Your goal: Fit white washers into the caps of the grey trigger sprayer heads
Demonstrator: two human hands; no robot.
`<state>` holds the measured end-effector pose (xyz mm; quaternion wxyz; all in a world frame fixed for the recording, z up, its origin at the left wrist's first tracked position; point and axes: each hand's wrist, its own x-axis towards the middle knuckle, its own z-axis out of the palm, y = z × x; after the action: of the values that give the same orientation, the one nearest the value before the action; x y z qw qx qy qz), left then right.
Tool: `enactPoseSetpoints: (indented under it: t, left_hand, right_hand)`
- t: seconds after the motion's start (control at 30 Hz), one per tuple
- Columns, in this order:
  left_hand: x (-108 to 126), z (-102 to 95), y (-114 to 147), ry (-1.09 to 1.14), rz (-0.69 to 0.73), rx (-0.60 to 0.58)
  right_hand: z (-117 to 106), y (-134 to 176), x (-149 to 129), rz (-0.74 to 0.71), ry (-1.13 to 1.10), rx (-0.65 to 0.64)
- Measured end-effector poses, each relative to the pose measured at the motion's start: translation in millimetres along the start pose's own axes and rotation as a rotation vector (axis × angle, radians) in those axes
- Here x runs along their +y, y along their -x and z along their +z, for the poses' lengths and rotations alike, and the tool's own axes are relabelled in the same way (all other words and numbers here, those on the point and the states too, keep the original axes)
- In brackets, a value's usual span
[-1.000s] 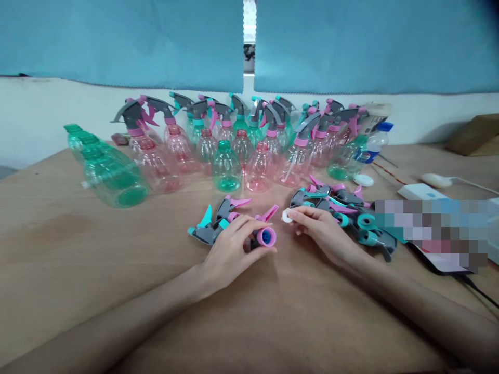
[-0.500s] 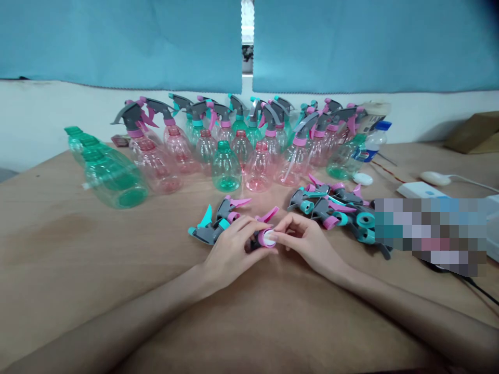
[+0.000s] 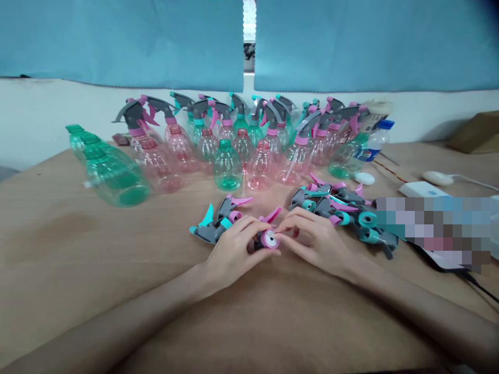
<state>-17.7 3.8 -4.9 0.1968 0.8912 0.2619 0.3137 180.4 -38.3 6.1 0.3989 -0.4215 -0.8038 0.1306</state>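
Near the centre of the frame, a grey spray head with a pink collar (image 3: 268,238) is being held low over the wooden table (image 3: 97,244) by the left hand (image 3: 234,250), whose fingers are being kept closed around its body. The head is lying on its side, its long axis running from the pink trigger at upper right, pointing away, down to the round collar opening, which is being turned toward the camera. A small white disc (image 3: 271,239) is being seated in that opening. The right hand (image 3: 312,240) is being brought in from the right, its fingertips (image 3: 281,235) pinched together and touching the collar rim just beside the disc. Both hands are meeting at the collar, the right one working at the opening itself.

Just left of the held head, a second spray head with teal parts (image 3: 208,228) is lying on the table. Right of centre, a pile of loose spray heads (image 3: 343,213) is resting. Across the upper middle, pink and green bottles (image 3: 226,150) are standing in rows.
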Motion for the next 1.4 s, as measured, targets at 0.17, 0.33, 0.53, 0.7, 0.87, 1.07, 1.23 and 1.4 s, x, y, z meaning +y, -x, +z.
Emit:
enactPoseSetpoints:
  t: [0.17,0.33,0.53,0.7,0.87,1.07,1.23,1.4]
  left_hand:
    - [0.2,-0.2,-0.3,0.016,0.001,0.004]
    - [-1.4,0.4,0.4,0.004,0.003,0.002]
    - [-2.1,0.1,0.7,-0.026,0.015,-0.004]
    - [-2.1,-0.4,-0.1,-0.046,0.018,-0.009]
    - [-1.7,-1.7,-1.7,-0.046,-0.047,-0.020]
    - [-1.6,-2.1,-2.6,-0.035,-0.107,0.012]
    - [-1.2,-2.2,-2.1,-0.002,-0.091,0.012]
    - [-0.7,-1.8,-1.6,0.021,-0.090,0.025]
  right_hand:
    - [-2.1,1.9,-0.2,-0.085,0.049,-0.028]
    - [-4.6,2.5,-1.5,-0.052,0.113,-0.093]
    - [-14.9,-4.6,-7.9,0.074,0.127,-0.267]
    - [-21.6,-15.4,-12.0,0.075,0.241,-0.355]
    - [-21.1,-24.7,-19.3,0.004,0.477,-0.372]
    - [-16.1,-36.7,-25.8,0.019,0.638,-0.419]
    - [-11.9,-41.6,-20.6,0.052,0.558,-0.402]
    - [-13.5,-45.0,-21.2,0.123,0.529,-0.432]
